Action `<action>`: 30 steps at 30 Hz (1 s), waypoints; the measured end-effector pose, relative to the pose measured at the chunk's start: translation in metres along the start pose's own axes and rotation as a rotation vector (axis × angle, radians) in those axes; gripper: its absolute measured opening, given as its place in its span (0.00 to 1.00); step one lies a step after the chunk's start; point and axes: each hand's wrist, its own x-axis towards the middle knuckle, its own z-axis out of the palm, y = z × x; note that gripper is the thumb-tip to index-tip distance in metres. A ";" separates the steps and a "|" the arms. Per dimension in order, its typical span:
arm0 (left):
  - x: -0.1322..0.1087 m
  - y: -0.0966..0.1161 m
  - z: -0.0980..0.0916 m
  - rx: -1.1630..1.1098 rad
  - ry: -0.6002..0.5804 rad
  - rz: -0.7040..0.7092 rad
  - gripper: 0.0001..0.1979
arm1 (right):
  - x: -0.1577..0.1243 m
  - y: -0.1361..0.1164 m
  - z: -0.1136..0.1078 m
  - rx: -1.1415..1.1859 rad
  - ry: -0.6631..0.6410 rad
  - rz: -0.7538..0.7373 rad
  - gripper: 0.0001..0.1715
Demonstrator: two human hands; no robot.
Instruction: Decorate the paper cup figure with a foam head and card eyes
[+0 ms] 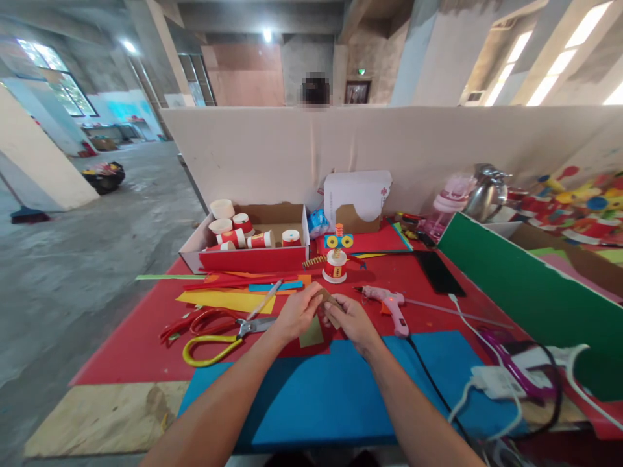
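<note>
Both hands meet over the middle of the table, pinching a small piece of brown cardboard (333,309). My left hand (300,312) grips its left end with closed fingers. On the other side my right hand (351,318) has its thumb and fingers pressed on the same piece. An olive-green paper piece (311,333) lies just below the hands. Behind them stands a paper-cup figure (335,266) with yellow eyes on a blue strip and folded paper arms. To the right rests a pink glue gun (389,305); scissors with red and yellow handles (219,340) lie to the left.
An open box (253,259) holds several paper cups at the back left. Coloured paper strips and a pen (263,300) lie before it. A phone (440,272), a green-sided box (516,298), and a power strip with cables (501,381) occupy the right. A white partition (263,149) stands behind.
</note>
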 end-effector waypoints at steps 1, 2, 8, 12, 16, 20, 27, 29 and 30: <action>0.000 0.000 0.000 -0.018 -0.003 0.001 0.10 | 0.000 0.000 0.000 0.000 0.008 -0.004 0.15; 0.000 0.001 0.000 -0.029 -0.008 0.003 0.10 | -0.001 0.000 0.000 -0.002 0.012 -0.007 0.15; 0.000 -0.002 0.001 0.008 -0.007 0.026 0.09 | -0.002 0.000 -0.001 -0.048 0.025 -0.017 0.13; -0.001 0.000 0.002 0.164 -0.023 0.011 0.08 | -0.002 0.002 0.002 -0.095 0.085 -0.027 0.11; -0.006 0.007 0.006 0.457 -0.118 0.004 0.04 | -0.001 0.005 0.004 -0.086 0.123 -0.043 0.12; -0.006 0.007 0.007 0.428 -0.095 0.003 0.06 | 0.001 0.006 0.002 -0.068 0.105 -0.076 0.13; 0.001 -0.005 -0.001 -0.052 -0.006 -0.003 0.10 | 0.002 0.007 0.000 0.037 -0.028 -0.013 0.17; 0.000 -0.007 -0.001 -0.078 -0.027 -0.001 0.10 | 0.001 0.007 0.000 0.033 -0.024 0.016 0.17; 0.000 -0.007 -0.001 -0.078 -0.038 0.000 0.10 | 0.001 0.008 0.000 0.025 -0.023 0.023 0.16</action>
